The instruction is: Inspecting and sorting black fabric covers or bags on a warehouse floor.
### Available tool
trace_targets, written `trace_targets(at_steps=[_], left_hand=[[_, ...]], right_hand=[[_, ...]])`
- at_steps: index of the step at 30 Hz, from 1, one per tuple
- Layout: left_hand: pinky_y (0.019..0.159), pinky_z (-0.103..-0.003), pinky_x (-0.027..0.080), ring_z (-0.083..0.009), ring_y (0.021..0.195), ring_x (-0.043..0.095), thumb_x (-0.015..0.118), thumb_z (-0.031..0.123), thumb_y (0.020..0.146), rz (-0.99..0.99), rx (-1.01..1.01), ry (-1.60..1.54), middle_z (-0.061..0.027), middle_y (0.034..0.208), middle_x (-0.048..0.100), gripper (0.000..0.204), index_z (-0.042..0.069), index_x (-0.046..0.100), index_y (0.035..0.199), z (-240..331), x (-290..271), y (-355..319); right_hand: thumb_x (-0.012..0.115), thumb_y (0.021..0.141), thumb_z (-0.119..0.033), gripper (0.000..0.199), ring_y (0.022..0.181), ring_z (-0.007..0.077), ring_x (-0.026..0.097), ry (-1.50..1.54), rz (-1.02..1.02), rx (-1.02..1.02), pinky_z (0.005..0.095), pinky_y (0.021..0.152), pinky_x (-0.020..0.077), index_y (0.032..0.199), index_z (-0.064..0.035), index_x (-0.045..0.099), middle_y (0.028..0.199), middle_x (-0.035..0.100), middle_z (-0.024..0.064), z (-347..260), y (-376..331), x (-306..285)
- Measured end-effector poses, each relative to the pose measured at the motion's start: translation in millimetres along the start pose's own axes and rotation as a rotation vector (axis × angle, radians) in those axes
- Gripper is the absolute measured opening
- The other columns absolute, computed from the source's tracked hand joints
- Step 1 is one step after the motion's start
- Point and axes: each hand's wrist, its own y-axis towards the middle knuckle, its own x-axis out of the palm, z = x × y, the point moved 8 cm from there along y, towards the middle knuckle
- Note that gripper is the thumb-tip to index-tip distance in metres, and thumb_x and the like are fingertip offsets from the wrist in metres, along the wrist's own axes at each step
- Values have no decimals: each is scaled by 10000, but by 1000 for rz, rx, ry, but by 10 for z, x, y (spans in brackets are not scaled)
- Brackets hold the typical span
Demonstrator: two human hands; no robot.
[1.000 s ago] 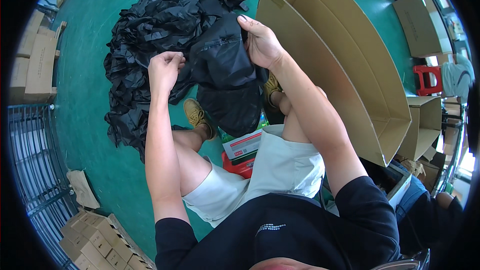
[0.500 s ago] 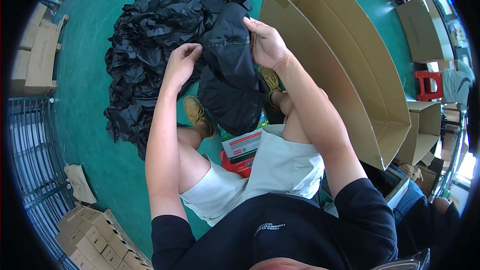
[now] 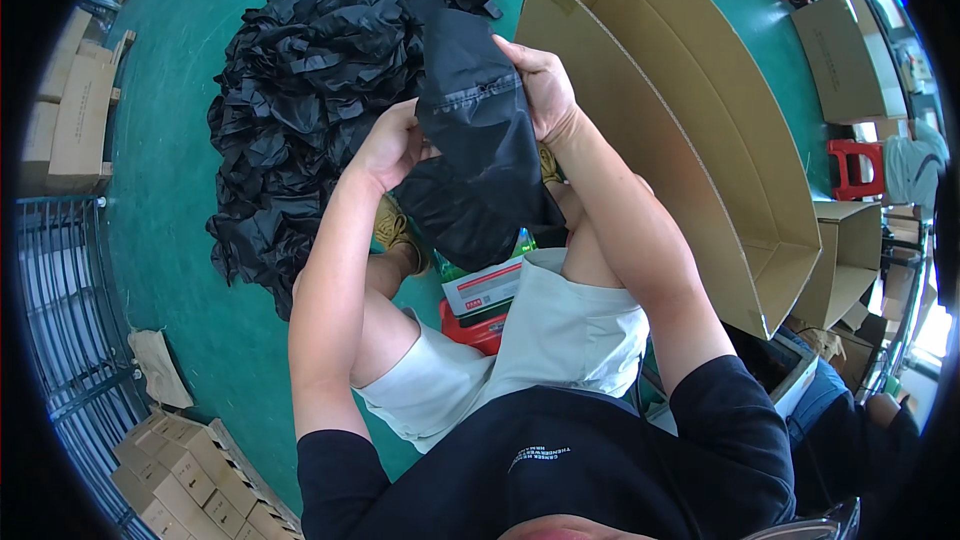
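Observation:
I hold a black fabric garment point(image 3: 478, 145) up in front of me with both hands. My left hand point(image 3: 392, 145) grips its left edge and my right hand point(image 3: 545, 90) grips its upper right edge. The garment hangs folded down over my knees. Behind it on the green floor lies a big heap of similar black garments point(image 3: 300, 100). To my right stands a large open cardboard box point(image 3: 700, 110), with nothing visible inside it.
A red and white box point(image 3: 485, 295) sits by my legs. Stacked flat cartons point(image 3: 75, 105) lie at the far left, small boxes point(image 3: 190, 475) at the lower left, a metal rack point(image 3: 60, 320) beside them. More cartons point(image 3: 850, 50) and a red stool point(image 3: 855, 165) stand at right.
My left hand has moved right, up to the garment's edge, and the garment is now folded narrower and held more upright between both hands.

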Motion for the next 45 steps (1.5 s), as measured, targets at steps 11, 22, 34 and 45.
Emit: trace_targets(at_steps=[11,22,34,45], left_hand=[[746,-239,491,-77,777,608,516,80,946,167,34,113,12,865,675,185,50,694,989,60,-231,50],[977,-391,486,-256,1062,649,492,190,1017,120,467,-324,-146,1161,673,304,-40,628,1159,836,-711,-382],[854,-331,561,-214,939,700,544,311,1011,162,416,-103,-154,1082,699,395,-55,645,1121,874,-664,-606],[687,-218,510,-95,750,662,627,331,964,50,131,164,-49,916,715,352,-10,691,1022,530,-407,-587]], right_hand=[[473,1008,-224,368,1019,313,682,48,40,-6,440,955,538,1162,82,607,1132,682,202,-78,-25,36],[529,1001,-160,200,967,190,646,-441,347,-250,331,894,505,1068,0,630,1090,680,115,-507,-37,-220],[553,1009,-212,220,839,145,671,-506,197,-182,299,815,541,995,-19,657,957,709,77,-406,-13,-106],[563,1003,-205,213,771,153,684,-422,179,-161,286,745,568,939,-15,637,897,702,86,-418,-4,-134]])
